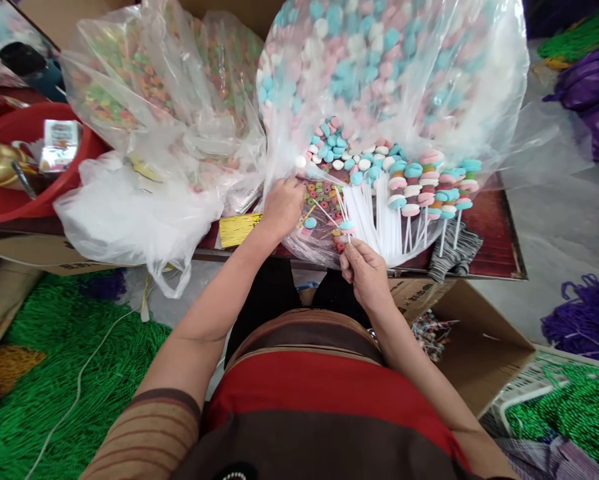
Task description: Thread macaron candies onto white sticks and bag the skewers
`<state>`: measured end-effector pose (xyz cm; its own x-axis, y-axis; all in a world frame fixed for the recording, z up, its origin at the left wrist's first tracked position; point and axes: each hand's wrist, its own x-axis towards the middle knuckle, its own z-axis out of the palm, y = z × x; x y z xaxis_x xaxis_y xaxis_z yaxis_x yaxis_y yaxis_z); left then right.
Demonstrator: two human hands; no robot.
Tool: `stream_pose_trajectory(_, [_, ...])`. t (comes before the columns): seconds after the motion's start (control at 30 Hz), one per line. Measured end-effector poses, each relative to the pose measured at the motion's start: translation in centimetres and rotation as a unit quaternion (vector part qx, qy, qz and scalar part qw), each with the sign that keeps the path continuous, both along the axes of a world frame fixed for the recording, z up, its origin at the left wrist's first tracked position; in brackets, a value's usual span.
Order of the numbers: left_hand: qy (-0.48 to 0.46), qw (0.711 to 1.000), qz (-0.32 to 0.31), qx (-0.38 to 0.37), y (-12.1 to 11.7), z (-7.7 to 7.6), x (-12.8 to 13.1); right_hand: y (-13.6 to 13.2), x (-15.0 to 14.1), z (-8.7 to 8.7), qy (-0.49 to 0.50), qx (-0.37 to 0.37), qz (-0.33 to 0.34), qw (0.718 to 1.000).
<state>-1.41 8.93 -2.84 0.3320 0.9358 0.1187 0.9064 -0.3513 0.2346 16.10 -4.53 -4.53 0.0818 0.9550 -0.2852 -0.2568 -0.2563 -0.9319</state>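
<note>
My right hand (pixel 365 268) grips thin white sticks near the table's front edge; a blue-and-pink candy (pixel 347 227) is threaded on there, with small red rings beside it. My left hand (pixel 284 207) is at the left edge of a pile of small colored candy rings (pixel 324 193), fingers curled down; what they hold, if anything, is hidden. A bundle of bare white sticks (pixel 360 217) lies just right of the rings. Further right, several candy skewers (pixel 426 187) stacked with blue, pink and white pieces lie side by side. Loose candies (pixel 336 147) spill behind the rings.
A big clear bag of candies (pixel 379 67) fills the back, with a bag of rings (pixel 154 80) to its left. Yellow ties (pixel 238 230), a red basin (pixel 39 200) and a striped grey glove (pixel 456 250) are on the table. An open carton (pixel 469 347) stands below right.
</note>
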Motion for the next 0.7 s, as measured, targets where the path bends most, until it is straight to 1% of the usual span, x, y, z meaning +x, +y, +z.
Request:
stream_pose_trajectory(0.07, [-0.011, 1.0, -0.023, 0.002, 0.2, -0.2, -0.3, 0.0, 0.0, 0.0, -0.005, -0.002, 0.002, 1.0])
stream_pose_trajectory(0.13, [-0.032, 0.999, -0.033, 0.012, 0.8, -0.5, -0.6, 0.0, 0.0, 0.0, -0.008, -0.005, 0.004, 1.0])
stream_pose_trajectory(0.23, [-0.058, 0.998, -0.017, 0.019, 1.9, -1.1, -1.2, -0.1, 0.0, 0.0, -0.005, -0.002, 0.004, 1.0])
stream_pose_trajectory(0.37, [-0.068, 0.998, -0.009, 0.004, 3.2, -1.9, -1.7, 0.0, -0.1, -0.1, -0.008, 0.004, 0.004, 1.0])
stream_pose_trajectory(0.43, [-0.065, 0.998, -0.016, 0.002, 3.4, -1.9, -1.6, 0.0, -0.2, -0.1, -0.007, 0.004, 0.002, 1.0])
stream_pose_trajectory(0.53, [-0.079, 0.997, -0.012, -0.004, 3.2, -1.2, -1.3, 0.0, -0.1, -0.2, 0.003, -0.001, 0.0, 1.0])
stream_pose_trajectory(0.6, [-0.127, 0.992, 0.006, -0.008, 2.8, -0.4, -1.4, -0.1, 0.1, 0.0, -0.002, -0.005, 0.004, 1.0])
stream_pose_trajectory(0.63, [-0.171, 0.985, 0.019, -0.011, 2.5, 0.0, -1.4, -0.2, 0.2, 0.1, -0.011, -0.006, 0.01, 1.0])
stream_pose_trajectory(0.67, [-0.233, 0.972, 0.034, -0.02, 2.0, 0.4, -1.5, -0.3, 0.4, 0.3, -0.025, -0.006, 0.018, 1.0])
stream_pose_trajectory(0.7, [-0.31, 0.949, 0.05, -0.04, 1.5, 0.6, -1.6, -0.5, 0.5, 0.6, -0.042, -0.005, 0.028, 0.999])
